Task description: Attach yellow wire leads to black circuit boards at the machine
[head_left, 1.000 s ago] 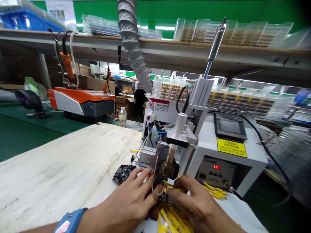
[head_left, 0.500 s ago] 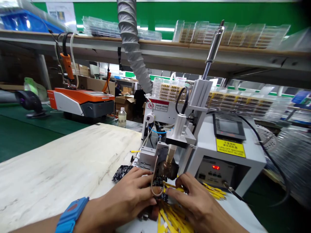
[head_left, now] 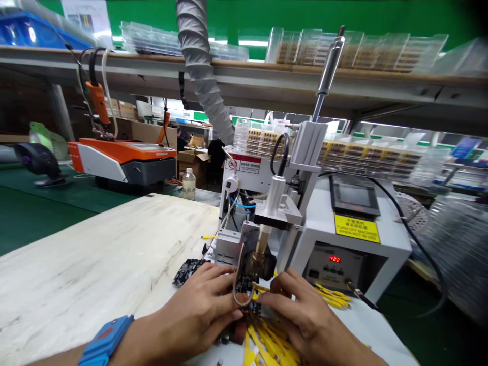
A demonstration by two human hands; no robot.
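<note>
"What do we see differently from a second ago?"

"Our left hand [head_left: 196, 312] lies flatter, its thumb dipping lower, and we see more of our blue wristband [head_left: 107, 341]."

"Anything else?"

"Our view has slid everything slightly leftward, and the red digital display [head_left: 335, 259] now reads 400."

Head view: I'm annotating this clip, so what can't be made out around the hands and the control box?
In the head view:
Dark board: right part hidden by the left hand.
Yellow strips: partly covered by the right hand, cut off by the bottom edge.
Blue wristband: cut off by the bottom edge.
Lettering under the red display: too small.
</note>
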